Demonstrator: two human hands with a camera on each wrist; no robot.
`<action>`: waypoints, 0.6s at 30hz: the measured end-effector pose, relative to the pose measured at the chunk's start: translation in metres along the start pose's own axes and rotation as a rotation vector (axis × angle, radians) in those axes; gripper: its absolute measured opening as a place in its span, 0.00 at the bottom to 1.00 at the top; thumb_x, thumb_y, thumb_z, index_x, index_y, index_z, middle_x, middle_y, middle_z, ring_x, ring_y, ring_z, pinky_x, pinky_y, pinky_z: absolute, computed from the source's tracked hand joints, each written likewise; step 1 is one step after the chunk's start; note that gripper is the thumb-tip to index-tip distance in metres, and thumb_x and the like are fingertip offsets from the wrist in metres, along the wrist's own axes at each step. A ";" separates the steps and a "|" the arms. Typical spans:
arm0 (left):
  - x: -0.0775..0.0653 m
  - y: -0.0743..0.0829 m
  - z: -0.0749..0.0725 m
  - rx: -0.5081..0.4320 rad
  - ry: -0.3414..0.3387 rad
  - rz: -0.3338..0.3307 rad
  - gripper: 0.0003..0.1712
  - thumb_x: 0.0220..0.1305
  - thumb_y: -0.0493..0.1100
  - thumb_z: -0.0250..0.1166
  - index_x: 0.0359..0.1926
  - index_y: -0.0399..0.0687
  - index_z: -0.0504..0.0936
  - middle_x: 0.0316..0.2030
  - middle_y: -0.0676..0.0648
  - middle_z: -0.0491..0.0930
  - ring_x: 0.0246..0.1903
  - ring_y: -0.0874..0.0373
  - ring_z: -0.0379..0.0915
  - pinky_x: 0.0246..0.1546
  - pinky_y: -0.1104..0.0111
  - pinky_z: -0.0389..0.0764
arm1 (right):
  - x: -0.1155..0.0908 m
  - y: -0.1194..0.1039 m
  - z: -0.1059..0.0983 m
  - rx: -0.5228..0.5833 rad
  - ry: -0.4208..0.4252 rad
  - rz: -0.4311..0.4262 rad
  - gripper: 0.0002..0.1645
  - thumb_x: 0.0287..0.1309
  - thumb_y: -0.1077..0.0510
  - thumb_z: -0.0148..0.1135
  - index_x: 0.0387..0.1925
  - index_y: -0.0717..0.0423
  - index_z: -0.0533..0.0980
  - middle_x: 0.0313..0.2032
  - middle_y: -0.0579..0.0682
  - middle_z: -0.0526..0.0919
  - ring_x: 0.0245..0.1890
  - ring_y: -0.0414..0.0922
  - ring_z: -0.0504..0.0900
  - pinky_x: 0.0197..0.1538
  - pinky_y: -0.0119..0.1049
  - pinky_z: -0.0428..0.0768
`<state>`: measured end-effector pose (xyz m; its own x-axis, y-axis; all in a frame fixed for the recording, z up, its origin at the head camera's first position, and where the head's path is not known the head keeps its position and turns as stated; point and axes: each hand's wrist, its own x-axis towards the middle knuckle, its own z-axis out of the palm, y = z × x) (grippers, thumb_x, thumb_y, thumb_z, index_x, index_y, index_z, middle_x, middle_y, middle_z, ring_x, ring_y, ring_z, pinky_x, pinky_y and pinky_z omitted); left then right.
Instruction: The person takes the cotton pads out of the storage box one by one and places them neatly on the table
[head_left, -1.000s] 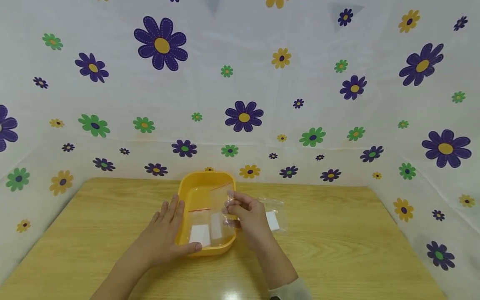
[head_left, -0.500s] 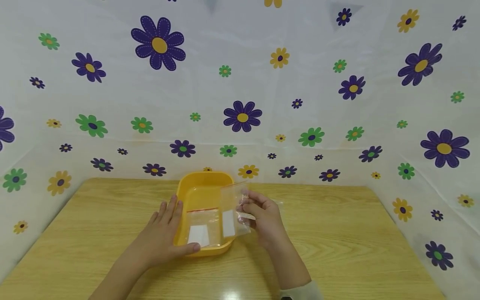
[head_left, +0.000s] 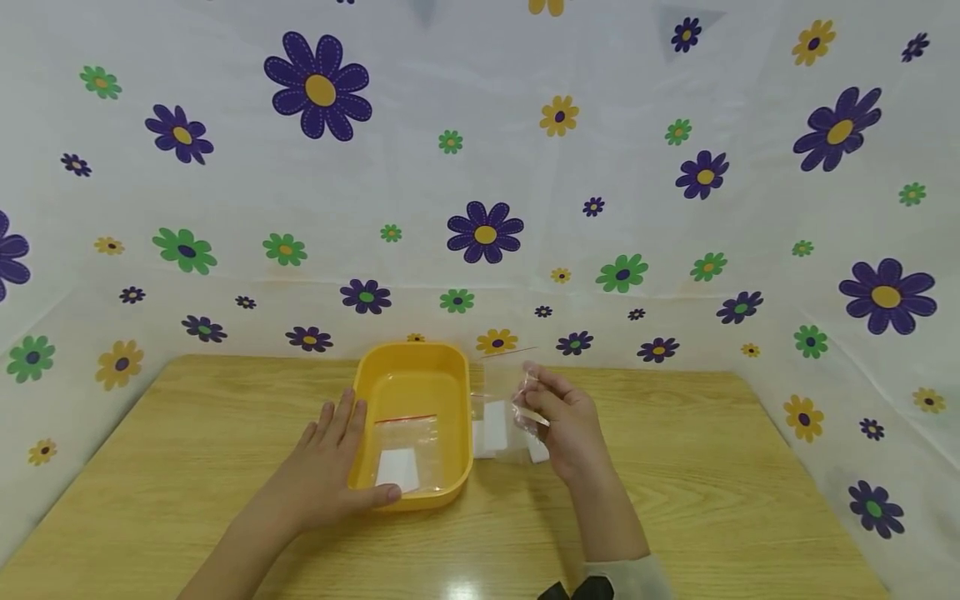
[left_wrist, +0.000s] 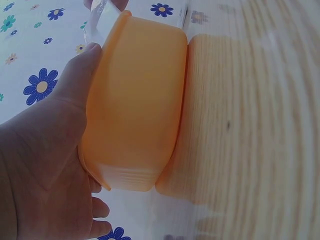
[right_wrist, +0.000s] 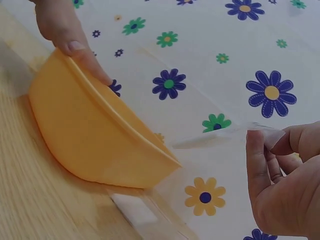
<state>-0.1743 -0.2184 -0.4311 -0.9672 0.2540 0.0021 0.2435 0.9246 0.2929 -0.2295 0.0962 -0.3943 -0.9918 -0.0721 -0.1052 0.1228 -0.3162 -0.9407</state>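
A yellow plastic basin (head_left: 412,377) stands on the wooden table. My left hand (head_left: 322,475) rests along its left side, fingers straight, with the thumb on the near rim. To the right of the basin, my right hand (head_left: 573,425) pinches the right edge of a clear zip bag (head_left: 495,425) holding a white flat piece. That bag hangs in the air, seen nearly edge-on in the right wrist view. Inside the basin lies a similar zip bag (head_left: 397,468) with a red seal line. Beneath the raised bag, white pieces (head_left: 538,450) in clear plastic lie on the table, partly hidden.
The wooden table (head_left: 697,492) runs back to a white flower-printed cloth (head_left: 420,183) that hangs behind and at both sides. The basin's far end sits near the table's back edge.
My right hand has lifted the zip bag out of the basin and carried it right, over the plastic on the table. The left hand and the basin have stayed in place.
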 end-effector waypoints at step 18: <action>0.000 -0.001 0.001 -0.008 -0.005 -0.007 0.75 0.49 0.86 0.53 0.79 0.37 0.42 0.79 0.35 0.32 0.75 0.29 0.34 0.72 0.37 0.46 | 0.007 -0.011 -0.027 0.066 0.089 0.007 0.25 0.66 0.68 0.57 0.64 0.58 0.73 0.38 0.45 0.84 0.40 0.39 0.84 0.40 0.29 0.84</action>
<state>-0.1746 -0.2186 -0.4320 -0.9686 0.2488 -0.0053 0.2357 0.9241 0.3007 -0.2387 0.1251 -0.3936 -0.9897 0.0091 -0.1426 0.1287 -0.3774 -0.9171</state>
